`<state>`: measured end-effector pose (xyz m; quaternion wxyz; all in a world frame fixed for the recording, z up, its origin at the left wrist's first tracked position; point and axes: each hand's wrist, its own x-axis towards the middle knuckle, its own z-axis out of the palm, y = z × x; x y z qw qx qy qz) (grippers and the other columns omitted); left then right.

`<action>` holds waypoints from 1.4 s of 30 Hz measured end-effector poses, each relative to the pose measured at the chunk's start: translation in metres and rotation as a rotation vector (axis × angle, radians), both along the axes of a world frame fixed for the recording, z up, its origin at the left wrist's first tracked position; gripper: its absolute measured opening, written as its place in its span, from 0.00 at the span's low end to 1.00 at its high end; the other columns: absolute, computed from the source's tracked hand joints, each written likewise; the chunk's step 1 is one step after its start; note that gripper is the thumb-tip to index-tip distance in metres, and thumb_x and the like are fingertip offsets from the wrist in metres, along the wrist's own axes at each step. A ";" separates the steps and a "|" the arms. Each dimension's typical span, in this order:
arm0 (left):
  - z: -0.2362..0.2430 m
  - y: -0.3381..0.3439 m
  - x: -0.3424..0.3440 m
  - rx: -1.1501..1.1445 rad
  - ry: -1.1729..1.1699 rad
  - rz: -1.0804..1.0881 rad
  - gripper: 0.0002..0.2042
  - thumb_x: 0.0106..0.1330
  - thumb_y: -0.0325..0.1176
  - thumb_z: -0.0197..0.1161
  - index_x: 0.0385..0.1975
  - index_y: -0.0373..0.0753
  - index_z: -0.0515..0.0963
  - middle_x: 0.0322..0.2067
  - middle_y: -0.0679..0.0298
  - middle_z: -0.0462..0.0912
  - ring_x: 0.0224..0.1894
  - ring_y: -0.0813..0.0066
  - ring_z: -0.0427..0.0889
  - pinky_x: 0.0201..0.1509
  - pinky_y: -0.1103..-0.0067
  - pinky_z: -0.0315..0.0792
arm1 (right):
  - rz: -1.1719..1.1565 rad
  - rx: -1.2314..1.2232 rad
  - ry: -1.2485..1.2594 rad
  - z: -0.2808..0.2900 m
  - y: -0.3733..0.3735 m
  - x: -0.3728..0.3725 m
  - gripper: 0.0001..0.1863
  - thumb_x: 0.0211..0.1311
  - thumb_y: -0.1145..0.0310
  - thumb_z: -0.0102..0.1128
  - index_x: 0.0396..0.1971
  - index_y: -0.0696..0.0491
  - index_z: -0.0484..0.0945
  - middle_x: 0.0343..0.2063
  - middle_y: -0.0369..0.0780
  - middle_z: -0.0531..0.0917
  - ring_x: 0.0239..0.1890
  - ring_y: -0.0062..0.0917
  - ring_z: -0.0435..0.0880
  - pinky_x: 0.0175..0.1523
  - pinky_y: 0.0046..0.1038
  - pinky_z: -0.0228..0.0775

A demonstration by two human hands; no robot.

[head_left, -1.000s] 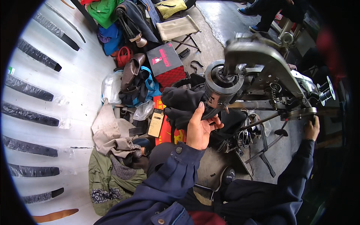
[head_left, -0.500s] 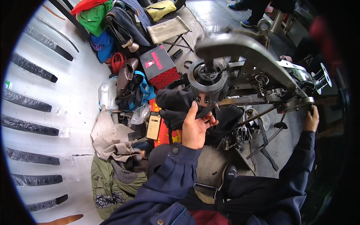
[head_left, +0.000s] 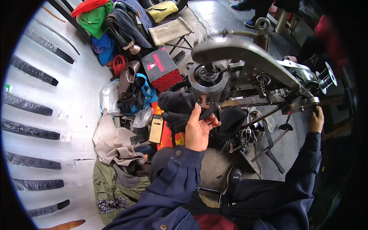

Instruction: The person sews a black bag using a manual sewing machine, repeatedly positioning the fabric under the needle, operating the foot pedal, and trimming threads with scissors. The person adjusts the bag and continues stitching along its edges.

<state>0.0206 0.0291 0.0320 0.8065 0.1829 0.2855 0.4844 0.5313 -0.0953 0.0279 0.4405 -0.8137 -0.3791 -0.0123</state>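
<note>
In front of me stands a metal hand-cranked sewing machine (head_left: 245, 57) with a long curved arm and a round head. My left hand (head_left: 199, 130) pinches a bunched piece of black fabric (head_left: 178, 105) just under that head, thumb up and fingers curled. The fabric also hangs behind my fingers, to the right. Over at the far right, my right hand (head_left: 316, 120) is closed at the rim of the machine's hand wheel (head_left: 301, 105). Its fingertips are partly hidden, so the exact grip is hard to see. A spool (head_left: 327, 78) of pale thread sits above the wheel.
Left of the machine lie a black and red box (head_left: 159, 65), a brown shoe (head_left: 128, 80), bags and cloths. A folding stool (head_left: 170, 30) stands beyond. A green garment (head_left: 111, 188) lies near my left arm. Another person's feet (head_left: 245, 13) show at the top.
The machine's arm and head appear slightly further left and lower, and the arm is less blurred. My hands keep their places on the fabric and at the wheel.
</note>
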 end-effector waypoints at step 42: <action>-0.001 0.004 0.005 -0.097 0.067 0.073 0.15 0.75 0.47 0.55 0.39 0.40 0.78 0.29 0.63 0.80 0.32 0.69 0.80 0.45 0.65 0.77 | 0.642 0.382 0.798 0.058 0.074 -0.270 0.26 0.64 0.66 0.61 0.58 0.63 0.66 0.39 0.43 0.79 0.32 0.21 0.81 0.33 0.21 0.77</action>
